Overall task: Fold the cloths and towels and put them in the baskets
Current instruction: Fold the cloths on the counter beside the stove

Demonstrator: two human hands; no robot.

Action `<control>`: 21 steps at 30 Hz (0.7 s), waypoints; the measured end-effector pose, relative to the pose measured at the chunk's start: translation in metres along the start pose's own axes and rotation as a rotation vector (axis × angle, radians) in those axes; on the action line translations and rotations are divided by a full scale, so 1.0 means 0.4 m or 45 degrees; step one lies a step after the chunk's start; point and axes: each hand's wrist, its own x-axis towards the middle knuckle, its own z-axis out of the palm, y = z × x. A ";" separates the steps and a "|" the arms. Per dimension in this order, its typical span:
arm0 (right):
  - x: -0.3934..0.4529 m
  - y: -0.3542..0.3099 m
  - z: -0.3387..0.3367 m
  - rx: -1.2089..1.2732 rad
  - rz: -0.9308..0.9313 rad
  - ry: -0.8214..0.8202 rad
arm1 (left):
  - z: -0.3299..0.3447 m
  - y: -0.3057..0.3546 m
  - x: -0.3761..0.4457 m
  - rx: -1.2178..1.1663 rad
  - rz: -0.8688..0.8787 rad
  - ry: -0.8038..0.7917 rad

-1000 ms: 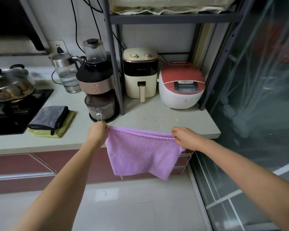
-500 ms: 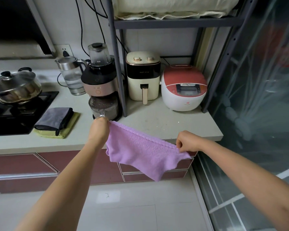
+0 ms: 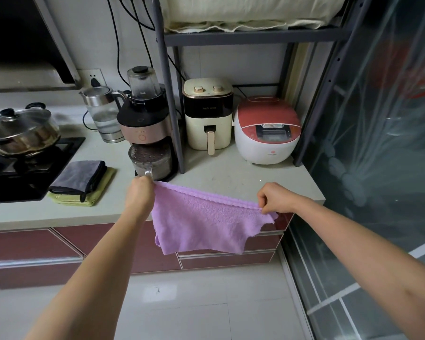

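three cloths: one purple cloth [image 3: 206,227], one grey cloth [image 3: 81,176], one green cloth [image 3: 96,195], two hands: left hand [image 3: 140,195], right hand [image 3: 275,198]

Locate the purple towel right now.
Head view, centre: the purple towel hangs in front of the counter edge, its top corners pinched by the left hand and right hand.

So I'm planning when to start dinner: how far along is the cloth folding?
Done: a grey cloth lies folded on a folded green cloth on the counter beside the stove. In hand: the left hand and right hand hold a purple towel stretched by its top edge, hanging unfolded. Left: folding it and putting everything away; no basket is in view.
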 end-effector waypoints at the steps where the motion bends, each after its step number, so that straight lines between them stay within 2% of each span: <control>1: 0.000 0.001 0.001 -0.028 0.015 -0.001 | 0.001 0.000 0.000 0.012 0.009 -0.010; 4: 0.001 -0.001 0.008 -0.168 0.079 0.027 | -0.005 0.004 -0.008 0.071 0.037 -0.094; 7: -0.006 -0.020 0.037 -0.391 0.101 0.143 | -0.002 0.014 -0.024 0.132 0.099 -0.232; 10: -0.010 -0.032 0.074 -0.392 0.131 0.295 | -0.001 0.017 -0.043 0.135 0.128 -0.311; 12: -0.011 -0.048 0.059 -0.382 0.154 0.418 | -0.014 0.026 -0.046 -0.004 0.172 -0.242; 14: -0.012 -0.062 0.028 -0.245 0.137 0.644 | -0.031 0.035 -0.047 -0.166 0.222 -0.065; 15: -0.012 -0.063 0.022 -0.166 0.132 0.736 | -0.034 0.032 -0.049 -0.178 0.251 -0.008; 16: -0.016 -0.062 0.023 -0.127 0.126 0.767 | -0.036 0.028 -0.056 -0.098 0.273 -0.039; 17: -0.021 -0.062 0.031 -0.148 0.110 0.700 | -0.030 0.021 -0.064 0.043 0.283 -0.147; 19: -0.025 -0.052 0.066 -0.233 0.151 0.403 | -0.015 0.000 -0.074 0.211 0.177 -0.368; 21: -0.014 -0.049 0.062 -0.171 0.189 0.425 | -0.014 0.008 -0.067 0.063 0.132 -0.348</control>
